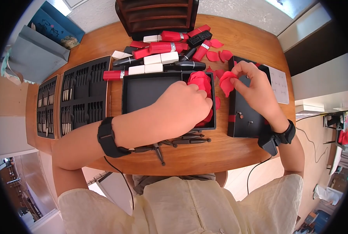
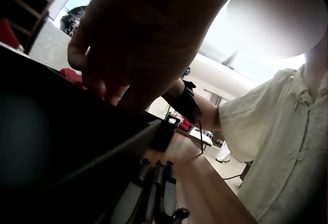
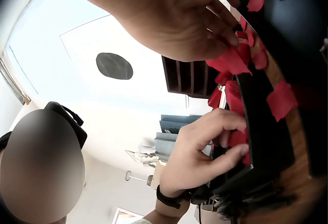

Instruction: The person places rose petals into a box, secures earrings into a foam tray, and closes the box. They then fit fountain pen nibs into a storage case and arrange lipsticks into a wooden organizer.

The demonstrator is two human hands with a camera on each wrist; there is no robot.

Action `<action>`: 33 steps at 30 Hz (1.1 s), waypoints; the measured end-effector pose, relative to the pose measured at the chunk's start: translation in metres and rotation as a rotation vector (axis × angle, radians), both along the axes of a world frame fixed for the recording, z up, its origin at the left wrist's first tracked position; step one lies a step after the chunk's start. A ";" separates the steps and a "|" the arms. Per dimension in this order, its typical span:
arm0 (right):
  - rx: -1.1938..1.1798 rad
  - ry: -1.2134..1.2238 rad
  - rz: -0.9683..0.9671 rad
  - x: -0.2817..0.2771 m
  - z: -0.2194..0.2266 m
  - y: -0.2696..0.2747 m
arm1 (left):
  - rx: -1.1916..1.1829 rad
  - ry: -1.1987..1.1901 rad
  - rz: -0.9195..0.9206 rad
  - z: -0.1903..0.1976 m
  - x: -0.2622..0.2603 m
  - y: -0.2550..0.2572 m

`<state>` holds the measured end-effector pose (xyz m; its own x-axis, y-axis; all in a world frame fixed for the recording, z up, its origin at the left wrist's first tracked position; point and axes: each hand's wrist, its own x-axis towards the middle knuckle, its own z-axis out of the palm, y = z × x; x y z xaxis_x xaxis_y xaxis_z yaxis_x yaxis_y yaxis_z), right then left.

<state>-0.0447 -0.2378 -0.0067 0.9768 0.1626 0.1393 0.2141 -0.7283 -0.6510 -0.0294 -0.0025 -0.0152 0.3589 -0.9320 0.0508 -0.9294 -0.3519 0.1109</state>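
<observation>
The pinched red petal (image 1: pixel 225 84) runs lengthwise near-to-far, its lower tip toward the person, just left of the right hand's (image 1: pixel 256 86) closed thumb and forefinger. Left hand's (image 1: pixel 186 102) bent fingers touch red petals (image 1: pixel 199 79) inside the black box (image 1: pixel 144 91); whether they pinch, I cannot tell.

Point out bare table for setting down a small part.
Bare: the tabletop between dark slim pieces and its front edge; also right of the shelf, behind the petals. Crowded: behind the open black box, with red and white cartons.
</observation>
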 end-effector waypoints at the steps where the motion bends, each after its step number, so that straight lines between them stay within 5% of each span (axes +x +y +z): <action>1: 0.004 0.006 0.001 0.000 0.000 0.001 | 0.000 0.000 -0.001 0.001 0.002 0.001; 3: 0.008 0.013 0.002 0.000 0.000 0.001 | -0.233 0.175 0.125 0.004 0.006 0.002; 9: 0.025 0.002 0.003 0.000 -0.001 0.002 | -0.339 0.119 0.276 0.006 0.032 0.003; 17: 0.093 0.059 0.147 -0.011 0.007 0.013 | -0.174 -0.034 0.286 -0.006 0.036 -0.005; 19: 0.087 0.151 0.098 -0.018 0.012 0.025 | 0.019 -0.043 0.245 -0.007 0.033 -0.005; 23: 0.014 0.011 0.258 -0.023 0.010 0.042 | 0.062 0.051 0.228 -0.006 0.032 0.002; 26: -0.284 -0.231 0.275 -0.026 -0.004 0.051 | -0.163 0.062 0.225 -0.004 0.036 0.007; 30: -0.201 -0.354 0.248 -0.026 -0.005 0.048 | -0.220 0.037 0.276 0.004 0.040 0.012; 33: -0.210 -0.388 0.435 -0.028 0.002 0.036 | -0.214 0.056 0.212 0.005 0.040 0.014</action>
